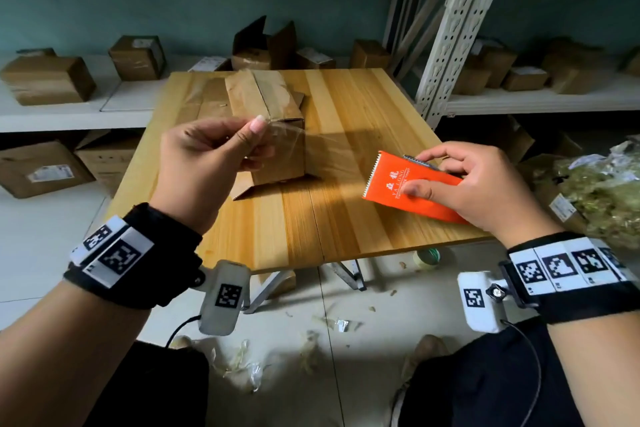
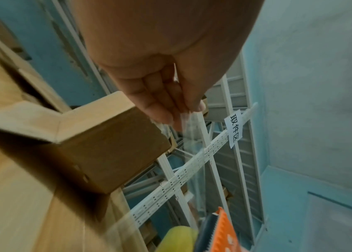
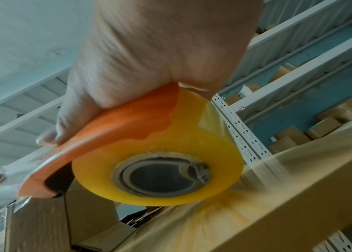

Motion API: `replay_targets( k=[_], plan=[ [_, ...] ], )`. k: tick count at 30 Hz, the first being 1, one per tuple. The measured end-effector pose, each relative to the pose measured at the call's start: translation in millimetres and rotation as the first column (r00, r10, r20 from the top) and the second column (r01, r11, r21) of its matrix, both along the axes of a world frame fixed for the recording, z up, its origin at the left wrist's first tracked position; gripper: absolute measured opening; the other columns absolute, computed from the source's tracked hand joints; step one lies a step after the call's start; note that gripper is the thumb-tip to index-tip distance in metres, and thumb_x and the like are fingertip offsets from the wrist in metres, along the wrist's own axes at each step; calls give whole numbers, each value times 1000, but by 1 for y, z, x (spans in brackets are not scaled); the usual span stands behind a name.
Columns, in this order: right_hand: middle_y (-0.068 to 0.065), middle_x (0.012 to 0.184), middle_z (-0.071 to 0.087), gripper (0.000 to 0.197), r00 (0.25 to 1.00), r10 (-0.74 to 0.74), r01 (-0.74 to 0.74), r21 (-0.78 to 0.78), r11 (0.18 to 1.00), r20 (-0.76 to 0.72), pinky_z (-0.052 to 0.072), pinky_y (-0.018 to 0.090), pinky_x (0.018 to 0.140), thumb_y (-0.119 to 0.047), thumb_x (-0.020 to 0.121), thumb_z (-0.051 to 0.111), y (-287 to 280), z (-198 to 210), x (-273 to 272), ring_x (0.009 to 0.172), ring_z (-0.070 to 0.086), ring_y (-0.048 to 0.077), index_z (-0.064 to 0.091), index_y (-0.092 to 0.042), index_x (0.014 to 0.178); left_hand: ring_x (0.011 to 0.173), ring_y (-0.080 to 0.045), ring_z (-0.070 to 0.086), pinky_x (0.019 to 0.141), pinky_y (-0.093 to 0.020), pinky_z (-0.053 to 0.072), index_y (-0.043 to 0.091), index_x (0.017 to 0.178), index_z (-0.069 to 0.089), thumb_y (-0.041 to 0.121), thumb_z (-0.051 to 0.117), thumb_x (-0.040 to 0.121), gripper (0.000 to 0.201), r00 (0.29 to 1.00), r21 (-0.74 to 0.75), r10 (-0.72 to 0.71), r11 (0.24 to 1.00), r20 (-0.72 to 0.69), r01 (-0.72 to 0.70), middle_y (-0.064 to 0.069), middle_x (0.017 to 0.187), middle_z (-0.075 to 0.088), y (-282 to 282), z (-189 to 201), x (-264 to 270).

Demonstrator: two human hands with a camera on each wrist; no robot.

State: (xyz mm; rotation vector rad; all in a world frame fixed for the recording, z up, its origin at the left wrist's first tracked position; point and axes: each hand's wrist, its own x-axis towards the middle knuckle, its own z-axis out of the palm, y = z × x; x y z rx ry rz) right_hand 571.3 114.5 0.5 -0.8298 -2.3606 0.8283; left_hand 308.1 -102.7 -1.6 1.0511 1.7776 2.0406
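On the tabletop (image 1: 363, 121): bare wood open along the near and right edges, shelving close behind. Toward the far left, a cardboard box (image 1: 277, 104), a flap splayed at its base. Near the right edge, an orange tape dispenser (image 1: 398, 184), toothed end pointing left, gripped in the right hand (image 1: 485, 187). Stretched leftward from it, a clear tape strip (image 1: 294, 142), long axis running across the box front, free end pinched by the left hand (image 1: 207, 163).

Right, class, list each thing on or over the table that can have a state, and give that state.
left hand, pinches the end of the clear tape.
right hand, grips the tape dispenser.
clear tape, pulled out, stretched from dispenser to left hand.
tape dispenser, held above the table, roll loaded.
cardboard box, top flaps folded shut, one lower flap splayed open.
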Motion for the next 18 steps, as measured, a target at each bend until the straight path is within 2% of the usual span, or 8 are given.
replay_targets(
  k=[3, 5, 7, 10, 12, 14, 16, 18],
  plan=[
    [-15, 94, 77, 71, 999, 0, -1, 25, 1000, 34, 63, 38, 76, -84, 65, 75, -4, -1, -6, 86, 74, 3, 71, -35, 117, 90, -27, 77, 76, -37, 64, 10, 108, 80, 27, 74, 95, 22, 1000, 6, 22, 1000, -8, -22, -8, 94, 81, -4, -3, 2],
    [-15, 94, 76, 75, 999, -19, 17, 59, 998, 50, 64, 41, 75, -89, 66, 71, -7, 0, -11, 86, 73, 5, 70, -35, 118, 92, -23, 77, 77, -35, 63, 10, 110, 80, 28, 74, 96, 23, 997, 10, 43, 999, -63, -43, -3, 96, 82, -5, -4, 2],
    [-15, 89, 75, 77, 997, -46, 41, 81, 996, 60, 64, 42, 73, -94, 66, 67, -7, -1, -16, 83, 73, 5, 68, -36, 117, 89, -19, 76, 77, -36, 64, 10, 110, 80, 28, 74, 98, 23, 986, 24, 70, 997, -153, -67, -1, 96, 81, -6, -5, 3],
    [-15, 80, 75, 75, 993, -105, 99, 113, 989, 50, 61, 40, 70, -95, 67, 62, -6, -5, -26, 76, 72, 6, 64, -37, 115, 78, -25, 73, 70, -47, 63, 9, 107, 80, 22, 75, 98, 17, 941, 109, 85, 993, -328, -51, -6, 89, 79, -8, -4, 13],
    [-11, 100, 77, 83, 986, -146, 137, 110, 984, 78, 56, 35, 68, -97, 68, 60, -8, -7, -36, 86, 72, 11, 55, -42, 131, 70, -20, 68, 60, -38, 56, 9, 103, 80, 16, 76, 96, 10, 867, 108, 18, 993, -498, 42, -6, 82, 74, -7, -8, 35],
    [-6, 119, 74, 94, 976, -168, 153, 113, 982, 140, 55, 33, 72, -97, 67, 61, -12, -9, -47, 97, 70, 18, 45, -46, 144, 66, -12, 62, 60, -24, 48, 8, 101, 83, 12, 79, 94, 9, 775, 50, -63, 991, -628, 120, -2, 74, 67, -1, -15, 60],
    [-5, 126, 71, 92, 968, -178, 160, 112, 981, 179, 60, 40, 81, -97, 67, 61, -13, -11, -55, 102, 69, 21, 45, -46, 142, 66, -8, 59, 62, -19, 43, 7, 99, 84, 10, 81, 93, 8, 788, 32, -72, 993, -612, 116, 0, 71, 60, 6, -22, 73],
    [-5, 118, 71, 82, 964, -188, 170, 109, 979, 189, 62, 43, 79, -97, 69, 58, -14, -11, -61, 95, 70, 21, 49, -44, 131, 65, -7, 57, 63, -17, 40, 7, 98, 84, 10, 80, 93, 7, 835, 60, -34, 995, -550, 80, 2, 69, 58, 11, -23, 73]
  ],
)
